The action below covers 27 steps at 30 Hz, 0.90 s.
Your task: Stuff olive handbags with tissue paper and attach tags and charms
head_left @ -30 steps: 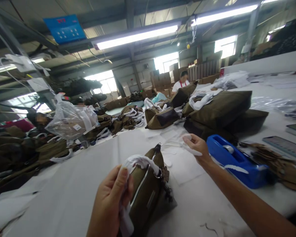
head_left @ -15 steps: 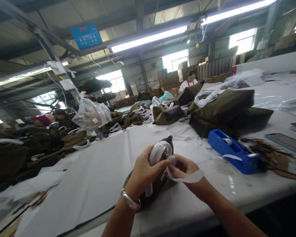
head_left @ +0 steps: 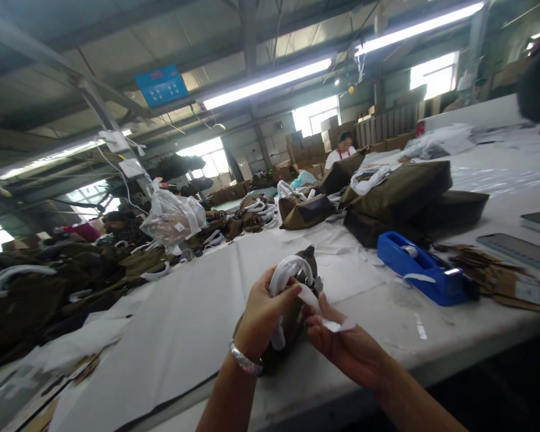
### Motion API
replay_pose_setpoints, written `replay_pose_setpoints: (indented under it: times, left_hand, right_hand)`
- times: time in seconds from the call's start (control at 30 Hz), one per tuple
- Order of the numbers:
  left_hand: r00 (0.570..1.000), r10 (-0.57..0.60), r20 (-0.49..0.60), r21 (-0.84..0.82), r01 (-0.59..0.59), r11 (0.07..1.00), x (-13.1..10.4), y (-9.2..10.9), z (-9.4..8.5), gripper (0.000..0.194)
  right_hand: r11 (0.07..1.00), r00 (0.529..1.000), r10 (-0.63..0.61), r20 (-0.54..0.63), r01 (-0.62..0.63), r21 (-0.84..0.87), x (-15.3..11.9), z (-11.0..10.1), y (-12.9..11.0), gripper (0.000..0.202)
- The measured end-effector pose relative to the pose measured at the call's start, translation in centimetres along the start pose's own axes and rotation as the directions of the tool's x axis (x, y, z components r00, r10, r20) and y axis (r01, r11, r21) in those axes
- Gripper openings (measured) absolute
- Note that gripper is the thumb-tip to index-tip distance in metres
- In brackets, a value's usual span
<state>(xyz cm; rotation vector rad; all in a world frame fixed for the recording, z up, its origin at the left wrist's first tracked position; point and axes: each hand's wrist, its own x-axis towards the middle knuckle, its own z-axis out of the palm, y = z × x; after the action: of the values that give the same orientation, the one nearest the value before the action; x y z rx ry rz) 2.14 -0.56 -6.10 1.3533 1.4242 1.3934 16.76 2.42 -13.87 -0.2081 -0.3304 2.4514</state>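
An olive-brown bag (head_left: 292, 324) stands on the table in front of me, partly hidden by my hands. Its handle (head_left: 292, 264) is wrapped in white material and arches up. My left hand (head_left: 263, 309), with a silver bracelet at the wrist, is closed around the left side of that handle. A strip of thin white paper (head_left: 309, 297) runs from beside my left thumb to my right hand (head_left: 337, 339). The fingers of my right hand pinch this strip, and its loose end sticks out past them. Metal hardware shows by the handle's base.
A blue tape dispenser (head_left: 420, 270) stands to the right, beside brown tags (head_left: 499, 276) and a phone (head_left: 517, 249). More olive bags (head_left: 400, 192) lie behind it. Piled bags (head_left: 27, 300) cover the left side. A person (head_left: 341, 153) is at the far end.
My right hand has moved down and turned, drawing the white paper strip out straighter between both hands. My left hand keeps its hold on the handle. The view has shifted slightly.
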Motion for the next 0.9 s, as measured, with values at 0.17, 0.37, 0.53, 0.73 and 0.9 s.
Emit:
replay_pose_setpoints:
  times: [0.17, 0.37, 0.53, 0.73, 0.9]
  left_hand:
    - [1.000, 0.017, 0.020, -0.025, -0.017, 1.000, -0.1, -0.4, -0.2, 0.031]
    - [1.000, 0.000, 0.014, -0.055, 0.001, 0.998, -0.1, -0.9, -0.9, 0.042]
    - [0.999, -0.038, -0.027, -0.274, 0.029, 0.961, -0.3, -1.3, -0.9, 0.069]
    - [0.982, -0.181, 0.055, -0.305, 0.189, 0.933, -0.2, -0.9, -0.3, 0.054]
    - [0.997, -0.075, -0.004, -0.046, 0.075, 0.996, -0.2, -0.4, -0.6, 0.042]
  right_hand:
    - [0.997, 0.996, -0.071, -0.059, 0.071, -0.004, -0.1, -0.3, -0.5, 0.039]
    - [0.767, 0.886, -0.447, -0.126, 0.307, -0.563, -0.6, -1.3, -0.5, 0.039]
    - [0.448, 0.777, -0.629, -0.021, 0.340, -0.827, -0.4, -1.8, -0.9, 0.040]
    - [0.302, 0.785, -0.608, 0.119, 0.367, -0.880, 1.5, -0.8, -0.6, 0.035]
    - [0.218, 0.842, -0.494, 0.216, 0.361, -0.907, 1.1, 1.2, -1.4, 0.043]
